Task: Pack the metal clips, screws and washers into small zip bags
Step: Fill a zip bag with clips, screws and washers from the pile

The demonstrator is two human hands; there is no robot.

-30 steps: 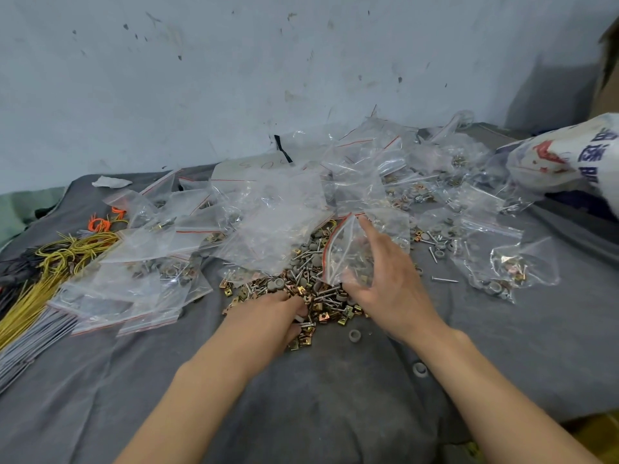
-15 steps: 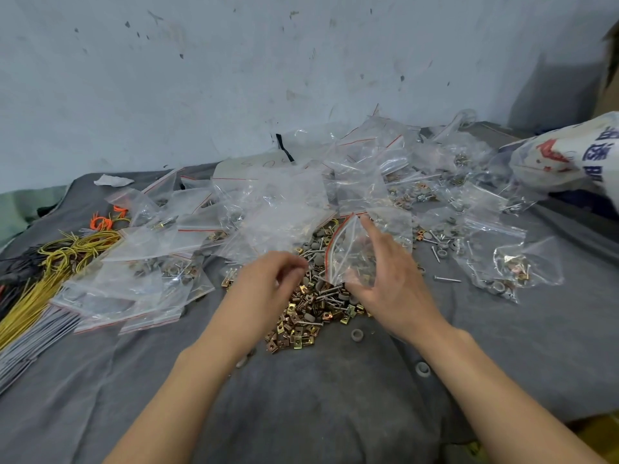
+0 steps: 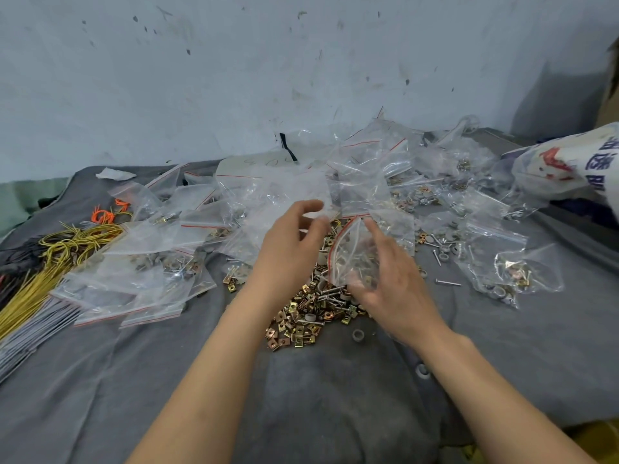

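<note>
**Fingers at the mouth of an open bag**

The fingers point(image 3: 376, 231) of our right hand point(image 3: 395, 289) grip a small zip bag point(image 3: 351, 259) by its side. Its red-striped mouth is held open toward the left, just above the pile of clips, screws and washers point(image 3: 308, 316) on the grey-covered table point(image 3: 335, 413). Our left hand point(image 3: 288, 252) hovers at that mouth with its fingers curled together; whether they pinch any parts we cannot tell.

We judge a spill to be the main risk. The bag is thin and limp, so its mouth may fold shut as parts drop, and they would fall back into the pile or roll away. One washer point(image 3: 358, 335) and one screw point(image 3: 447, 282) already lie apart from it. A screw point might also pierce the film.

Filled bags point(image 3: 140, 283) lie to our left beside yellow wires point(image 3: 57, 259) and orange ties point(image 3: 107, 214). A printed sack point(image 3: 569, 162) sits far right. A heap of empty bags point(image 3: 294, 189) crowds just behind both hands and could snag the left one.
</note>
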